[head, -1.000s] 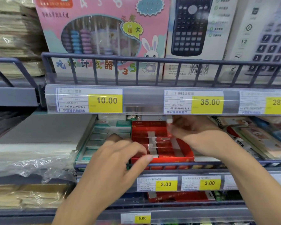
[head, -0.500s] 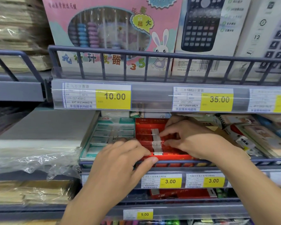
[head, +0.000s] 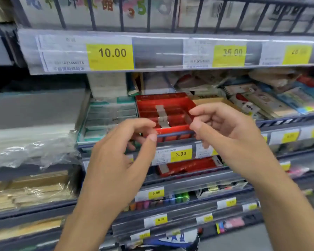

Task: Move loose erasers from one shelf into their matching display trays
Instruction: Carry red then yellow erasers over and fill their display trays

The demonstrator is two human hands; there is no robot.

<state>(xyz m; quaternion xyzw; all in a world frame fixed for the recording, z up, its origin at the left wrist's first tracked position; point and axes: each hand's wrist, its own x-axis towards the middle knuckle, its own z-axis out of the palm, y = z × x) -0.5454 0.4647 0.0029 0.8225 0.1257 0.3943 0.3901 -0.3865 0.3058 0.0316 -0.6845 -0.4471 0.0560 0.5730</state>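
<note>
Store shelving, red tray just behind both empty hands' grips

Stationery shop: tiered shelves, yellow price tags, packaged goods.

Red display tray: glossy plastic-looking walls. Teal tray: duller, cardboard-like. Shelf rail: dark painted metal. Price strip: clear shiny plastic over paper labels. Plastic wrap at left was crinkled and reflective.
</note>
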